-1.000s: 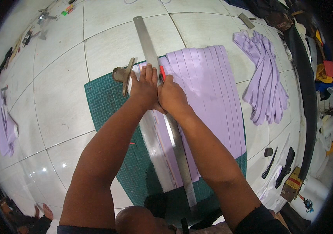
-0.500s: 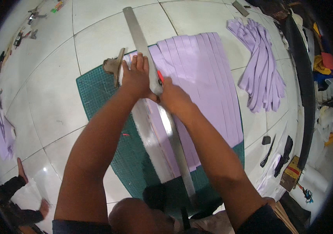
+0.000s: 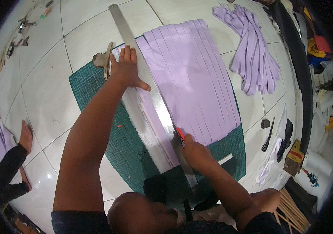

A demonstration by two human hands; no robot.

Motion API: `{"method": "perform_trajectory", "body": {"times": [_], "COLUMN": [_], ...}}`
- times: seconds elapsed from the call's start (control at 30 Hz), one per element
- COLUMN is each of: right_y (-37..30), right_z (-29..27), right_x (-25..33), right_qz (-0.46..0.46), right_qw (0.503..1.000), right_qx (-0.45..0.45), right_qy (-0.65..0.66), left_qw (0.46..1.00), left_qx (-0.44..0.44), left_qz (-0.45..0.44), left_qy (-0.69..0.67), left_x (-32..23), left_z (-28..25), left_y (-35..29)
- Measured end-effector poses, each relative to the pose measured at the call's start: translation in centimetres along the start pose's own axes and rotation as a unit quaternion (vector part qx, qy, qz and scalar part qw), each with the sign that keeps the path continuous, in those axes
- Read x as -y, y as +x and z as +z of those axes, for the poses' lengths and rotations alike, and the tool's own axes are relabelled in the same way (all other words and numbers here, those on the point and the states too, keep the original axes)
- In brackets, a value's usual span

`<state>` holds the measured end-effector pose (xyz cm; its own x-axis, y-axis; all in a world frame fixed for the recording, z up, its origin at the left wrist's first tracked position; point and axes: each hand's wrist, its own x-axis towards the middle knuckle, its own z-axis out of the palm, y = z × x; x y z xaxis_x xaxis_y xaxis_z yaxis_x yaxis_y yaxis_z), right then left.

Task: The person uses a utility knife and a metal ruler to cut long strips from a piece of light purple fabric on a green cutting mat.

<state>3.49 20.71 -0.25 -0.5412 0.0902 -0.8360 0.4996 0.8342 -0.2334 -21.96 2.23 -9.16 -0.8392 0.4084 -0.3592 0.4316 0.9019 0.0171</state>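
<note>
Possibly, a crooked edge is being risked: the long flat steel ruler (image 3: 156, 103) is being pinned only toward its far end by the left hand (image 3: 126, 72), so swivelling could be caused by sideways pressure from the red-handled cutter (image 3: 180, 133). Pale lilac fabric (image 3: 190, 78) is being supported on the green gridded mat (image 3: 86, 80), partly beneath the ruler. The left thumb is being splayed from the fingers; the cutter is being gripped in the right hand's (image 3: 195, 152) fingers, forearm slanting inward.
</note>
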Motion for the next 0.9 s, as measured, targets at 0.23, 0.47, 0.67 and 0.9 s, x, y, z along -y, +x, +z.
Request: {"method": "perform_trajectory", "body": {"times": [0.23, 0.47, 0.67, 0.9], "right_y": [-3.3, -5.7, -7.2, -8.2], "right_z": [-2.0, 2.7, 8.0, 11.2], "right_x": [-1.7, -9.6, -13.8, -16.2], "right_qz": [-0.037, -0.019, 0.022, 0.002], "right_qw": [0.993, 0.971, 0.974, 0.963], "right_qx": [-0.102, -0.186, -0.15, -0.168], "right_qy": [0.043, 0.146, 0.166, 0.211], "left_qw": [0.999, 0.989, 0.986, 0.984], "left_qx": [0.026, 0.018, -0.131, -0.104], "left_qz": [-0.017, -0.016, -0.084, -0.063], "left_qy": [0.018, -0.146, -0.056, -0.133], "left_x": [0.4, 0.5, 0.3, 0.5], "left_z": [-0.3, -2.3, -2.4, -1.9], "left_y": [0.0, 1.9, 6.0, 9.5]}}
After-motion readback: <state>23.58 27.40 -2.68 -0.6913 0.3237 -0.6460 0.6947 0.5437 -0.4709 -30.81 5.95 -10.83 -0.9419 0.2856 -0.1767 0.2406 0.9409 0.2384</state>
